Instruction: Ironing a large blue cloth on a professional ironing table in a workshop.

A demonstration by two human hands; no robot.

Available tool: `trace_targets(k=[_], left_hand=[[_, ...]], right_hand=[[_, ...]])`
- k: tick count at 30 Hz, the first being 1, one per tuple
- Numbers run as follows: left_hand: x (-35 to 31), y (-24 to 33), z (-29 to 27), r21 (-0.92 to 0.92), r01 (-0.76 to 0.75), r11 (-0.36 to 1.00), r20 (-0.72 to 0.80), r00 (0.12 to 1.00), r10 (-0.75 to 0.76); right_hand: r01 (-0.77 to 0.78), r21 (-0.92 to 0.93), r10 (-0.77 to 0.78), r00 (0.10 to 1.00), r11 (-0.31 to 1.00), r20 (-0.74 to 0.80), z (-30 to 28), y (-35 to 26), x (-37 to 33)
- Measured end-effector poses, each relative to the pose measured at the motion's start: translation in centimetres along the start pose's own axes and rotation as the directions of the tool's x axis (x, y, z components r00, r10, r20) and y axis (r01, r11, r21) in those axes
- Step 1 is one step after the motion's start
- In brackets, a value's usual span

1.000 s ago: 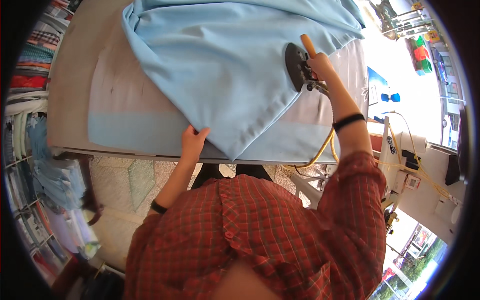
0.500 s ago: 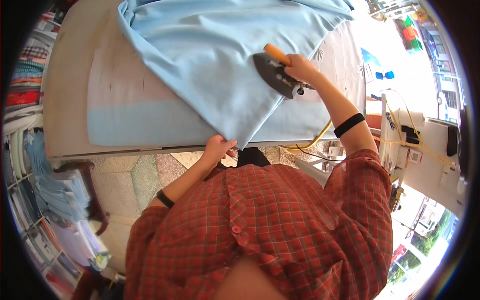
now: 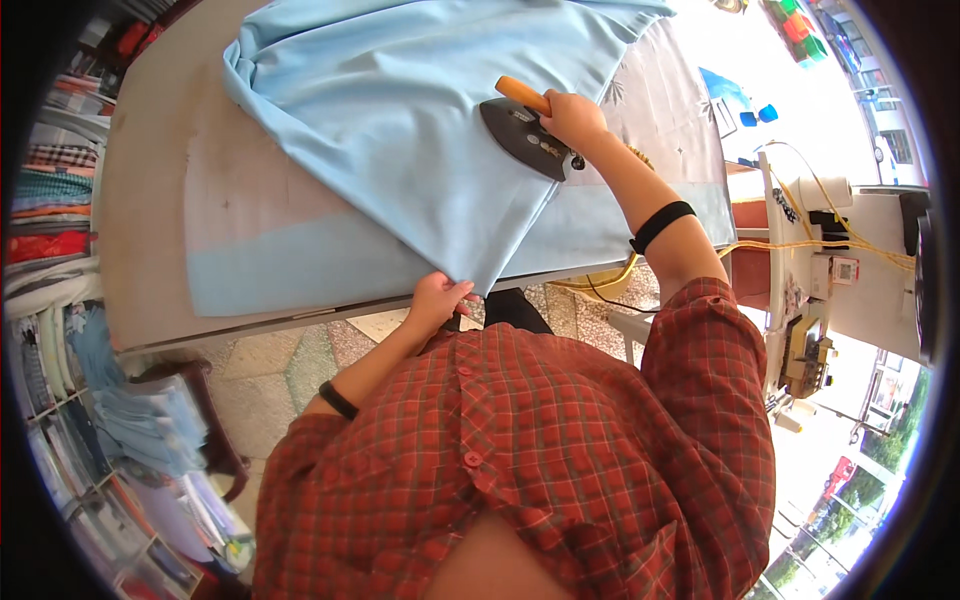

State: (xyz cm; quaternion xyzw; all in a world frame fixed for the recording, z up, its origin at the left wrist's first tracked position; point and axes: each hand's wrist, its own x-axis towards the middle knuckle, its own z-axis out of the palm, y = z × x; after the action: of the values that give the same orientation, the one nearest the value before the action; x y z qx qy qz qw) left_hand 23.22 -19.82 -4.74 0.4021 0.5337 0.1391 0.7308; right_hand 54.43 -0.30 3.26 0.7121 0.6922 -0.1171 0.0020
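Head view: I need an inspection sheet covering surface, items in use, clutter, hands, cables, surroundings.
Surface: beige-grey table with a blue band along the near edge.
Items in use: light blue cloth, creased; iron with orange handle over it.
Clutter: folded blue fabric stacked at lower left.
Left hand: pinching the cloth by its near corner.
Right hand: gripping the iron.
Cables: yellow cords at right.
Surroundings: piled clothes at far left.

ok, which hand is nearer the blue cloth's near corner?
Left. The left hand pinches the light blue cloth just left of its near corner; the right hand is farther off, beyond and to the right, gripping the iron by its orange handle.
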Motion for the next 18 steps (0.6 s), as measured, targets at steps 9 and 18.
trace_targets(k=[9, 18], left_hand=[[0.2, 2.0, -6.2, -0.062, 0.097, 0.993, 0.014, 0.995, -0.096], [12.7, 9.3, -32.3, -0.272, -0.494, 0.826, -0.724, 0.671, 0.163]], right_hand=[[-0.256, 0.489, 0.380, 0.909, 0.834, -0.170, 9.0, -0.4, -13.1], [-0.417, 0.746, 0.685, 0.725, 0.519, -0.071, 12.7, -0.6, -11.5]])
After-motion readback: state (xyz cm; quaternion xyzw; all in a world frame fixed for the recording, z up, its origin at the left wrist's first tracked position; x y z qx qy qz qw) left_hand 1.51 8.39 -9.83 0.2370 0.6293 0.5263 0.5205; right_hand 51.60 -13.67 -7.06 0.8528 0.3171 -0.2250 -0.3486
